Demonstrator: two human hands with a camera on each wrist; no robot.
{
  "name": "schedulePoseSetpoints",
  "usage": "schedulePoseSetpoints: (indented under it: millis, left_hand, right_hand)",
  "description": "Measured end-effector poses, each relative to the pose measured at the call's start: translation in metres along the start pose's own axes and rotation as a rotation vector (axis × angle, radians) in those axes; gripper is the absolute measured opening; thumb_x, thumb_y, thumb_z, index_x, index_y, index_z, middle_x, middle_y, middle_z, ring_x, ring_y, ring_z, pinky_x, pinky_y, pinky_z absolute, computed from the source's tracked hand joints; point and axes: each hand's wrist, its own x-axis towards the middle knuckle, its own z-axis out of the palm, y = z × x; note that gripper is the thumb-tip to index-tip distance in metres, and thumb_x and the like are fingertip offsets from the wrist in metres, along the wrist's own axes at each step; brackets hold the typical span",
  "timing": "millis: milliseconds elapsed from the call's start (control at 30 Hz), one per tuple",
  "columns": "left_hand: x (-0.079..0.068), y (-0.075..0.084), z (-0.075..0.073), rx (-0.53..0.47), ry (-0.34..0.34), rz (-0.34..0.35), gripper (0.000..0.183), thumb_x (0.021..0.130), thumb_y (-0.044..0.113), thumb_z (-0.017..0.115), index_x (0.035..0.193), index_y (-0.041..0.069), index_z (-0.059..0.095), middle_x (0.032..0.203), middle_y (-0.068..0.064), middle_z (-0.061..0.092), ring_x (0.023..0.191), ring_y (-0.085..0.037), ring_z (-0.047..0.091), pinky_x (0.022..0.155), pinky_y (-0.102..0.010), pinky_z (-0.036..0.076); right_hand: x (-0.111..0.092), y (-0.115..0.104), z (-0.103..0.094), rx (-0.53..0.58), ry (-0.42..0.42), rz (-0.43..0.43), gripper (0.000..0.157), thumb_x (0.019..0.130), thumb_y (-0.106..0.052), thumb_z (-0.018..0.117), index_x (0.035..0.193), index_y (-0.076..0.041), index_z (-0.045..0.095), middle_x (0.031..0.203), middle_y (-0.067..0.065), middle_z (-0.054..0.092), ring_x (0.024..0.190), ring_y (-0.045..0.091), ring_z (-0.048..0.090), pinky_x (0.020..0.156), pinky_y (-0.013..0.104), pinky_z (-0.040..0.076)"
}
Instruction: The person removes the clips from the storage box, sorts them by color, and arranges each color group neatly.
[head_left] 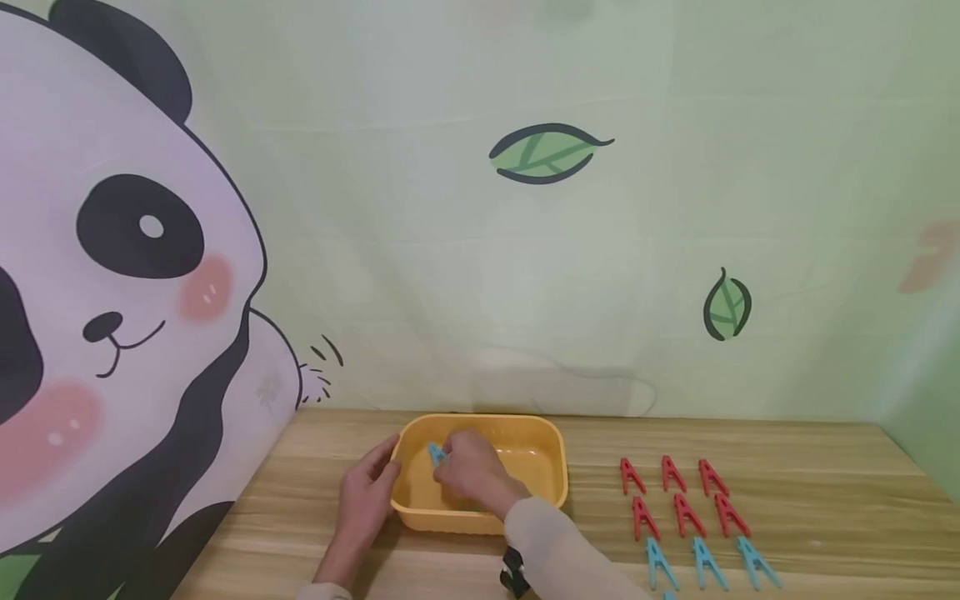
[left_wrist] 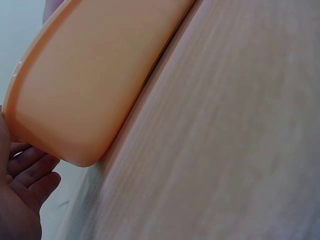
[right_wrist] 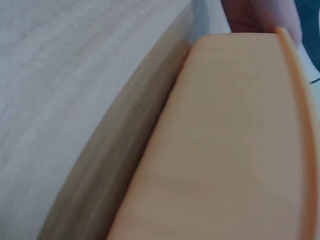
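A yellow plastic basin [head_left: 480, 522] stands on the wooden table. At its left end my left hand [head_left: 366, 492] holds the rim, and the left wrist view shows fingers [left_wrist: 34, 172] curling around the outer wall. Inside the basin, my right hand [head_left: 474, 468] reaches down and pinches a blue clothespin [head_left: 436, 453] whose legs stick out to the left of the fingers. In the right wrist view the basin's side wall [right_wrist: 225, 140] fills most of the frame, so the right fingers are hidden there.
Right of the basin, red clothespins [head_left: 689, 515] lie in two rows on the table [head_left: 825, 500]. A row of blue clothespins [head_left: 709, 564] lies nearer me, with another cut off at the bottom edge. Behind the table hangs a printed backdrop [head_left: 420, 250] with a panda and leaves.
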Motion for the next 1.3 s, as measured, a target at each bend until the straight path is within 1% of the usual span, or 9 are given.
schedulePoseSetpoints:
  millis: [100,233,467,667,867,1100,1300]
  left_hand:
    - [0.001,0.000,0.001,-0.002,0.004,0.000,0.039,0.104,-0.001,0.059,0.142,-0.005,0.063,0.138,-0.023,0.066,0.127,-0.031,0.063,0.093,-0.011,0.050]
    - [0.001,0.000,0.001,0.012,0.004,0.002,0.039,0.104,-0.001,0.059,0.142,-0.006,0.063,0.138,-0.022,0.066,0.128,-0.031,0.063,0.094,-0.010,0.048]
    - [0.001,-0.001,0.001,0.038,0.006,0.008,0.038,0.104,0.000,0.059,0.141,-0.005,0.064,0.139,-0.022,0.066,0.128,-0.031,0.063,0.097,-0.013,0.048]
    - [0.001,-0.001,0.001,0.037,0.006,0.015,0.038,0.103,-0.001,0.060,0.141,-0.006,0.064,0.138,-0.023,0.067,0.127,-0.032,0.063,0.095,-0.010,0.047]
    - [0.001,0.000,0.000,0.042,0.008,0.015,0.038,0.103,-0.001,0.060,0.141,-0.006,0.064,0.138,-0.023,0.067,0.125,-0.031,0.064,0.093,-0.010,0.048]
    - [0.000,0.001,-0.001,0.045,0.005,0.013,0.038,0.104,0.000,0.060,0.141,-0.004,0.065,0.138,-0.021,0.067,0.126,-0.030,0.064,0.092,-0.009,0.048]
    - [0.000,0.001,0.000,0.050,0.009,0.001,0.038,0.104,0.001,0.060,0.141,-0.004,0.065,0.138,-0.022,0.067,0.125,-0.030,0.064,0.092,-0.009,0.048]
  right_hand:
    - [-0.007,-0.002,-0.008,0.010,0.023,-0.035,0.026,0.084,-0.005,0.080,0.105,0.006,0.069,0.087,0.006,0.063,0.071,0.018,0.056,0.061,0.029,0.049]
    - [-0.017,-0.002,-0.017,0.010,0.054,-0.094,0.028,0.082,-0.003,0.079,0.106,0.007,0.070,0.089,0.007,0.065,0.074,0.018,0.056,0.064,0.030,0.051]
    - [-0.035,-0.002,-0.031,0.029,0.106,-0.152,0.026,0.081,-0.004,0.077,0.105,0.005,0.071,0.097,0.009,0.070,0.087,0.020,0.065,0.076,0.036,0.059]
    - [-0.051,0.000,-0.043,0.026,0.142,-0.187,0.027,0.084,-0.006,0.078,0.108,0.004,0.071,0.100,0.008,0.068,0.093,0.024,0.065,0.082,0.035,0.059]
    - [-0.064,0.003,-0.053,0.028,0.169,-0.203,0.029,0.085,-0.003,0.081,0.110,0.004,0.070,0.100,0.007,0.066,0.093,0.025,0.064,0.082,0.034,0.059]
    - [-0.076,0.011,-0.063,-0.009,0.218,-0.220,0.028,0.085,-0.002,0.083,0.109,0.004,0.069,0.097,0.006,0.064,0.088,0.021,0.063,0.077,0.031,0.058]
    - [-0.089,0.016,-0.073,0.013,0.242,-0.219,0.027,0.084,0.000,0.083,0.108,0.004,0.070,0.094,0.007,0.065,0.086,0.022,0.065,0.075,0.032,0.059]
